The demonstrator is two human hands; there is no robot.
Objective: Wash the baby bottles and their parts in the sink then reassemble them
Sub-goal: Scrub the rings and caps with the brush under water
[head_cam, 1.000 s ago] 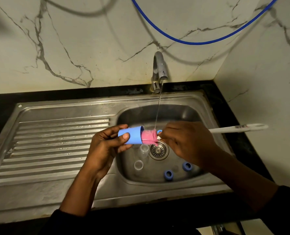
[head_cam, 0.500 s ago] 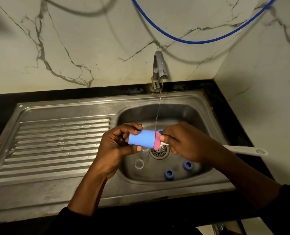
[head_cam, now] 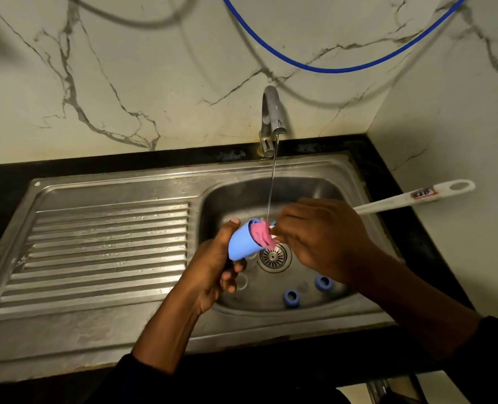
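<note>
Stainless steel sink set in a black counter fills the view, with the drain at the bottom of its basin. Nearer than the drain, two blue rings lie apart on the basin floor, and left of them sits a clear part, too faint to identify.

Just left of the drain and above it, the left hand grips a blue bottle cap, fingers wrapped round its closed end, its open mouth tilted up and toward the right. Over the drain's right side, the right hand is clenched round a white brush handle, which runs out to the right beyond the basin. The brush's pink sponge head is pushed partly into the cap's mouth.

Beyond the drain, a thin stream of water falls from the metal tap onto the sponge and cap rim. Farther back stands a veined marble wall, with a blue hose looping across it.
</note>
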